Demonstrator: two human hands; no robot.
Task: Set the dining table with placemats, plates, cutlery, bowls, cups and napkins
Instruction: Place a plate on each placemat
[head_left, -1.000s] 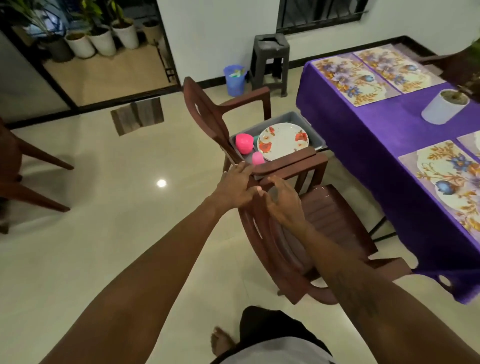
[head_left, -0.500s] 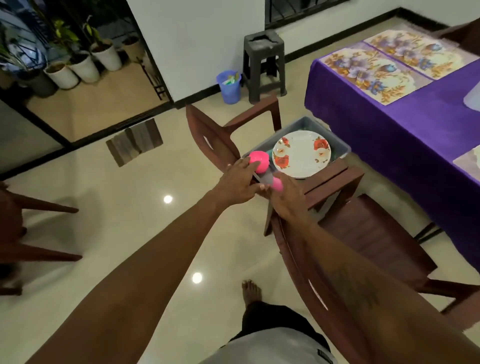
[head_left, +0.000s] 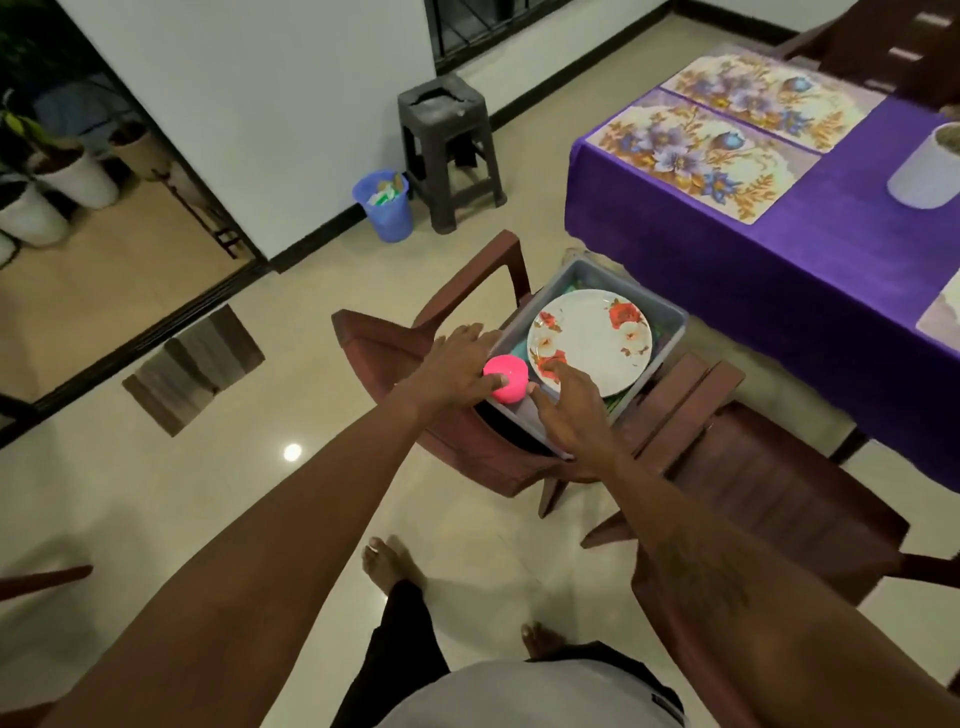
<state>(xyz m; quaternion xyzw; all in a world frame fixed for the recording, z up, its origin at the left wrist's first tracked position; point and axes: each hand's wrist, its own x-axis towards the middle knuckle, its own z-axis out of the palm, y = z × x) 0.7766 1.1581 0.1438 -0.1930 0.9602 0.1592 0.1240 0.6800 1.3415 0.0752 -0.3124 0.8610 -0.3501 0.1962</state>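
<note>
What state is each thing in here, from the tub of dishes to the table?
Round pink plastic cup: in the grey plastic tub, thumb of the left hand against it.
White floral plate: flat in the tub, empty.
Left hand: open, fingers spread.
Right hand: open, over the tub's near corner.
Two far floral placemats: flat on the purple tablecloth, nothing on them.
Blue plastic bin: upright, holding rubbish.

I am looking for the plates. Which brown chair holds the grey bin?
The far chair, nearer the stool: the bin with the plate sits on its seat. The near chair, by the table, carries no bin.
</note>
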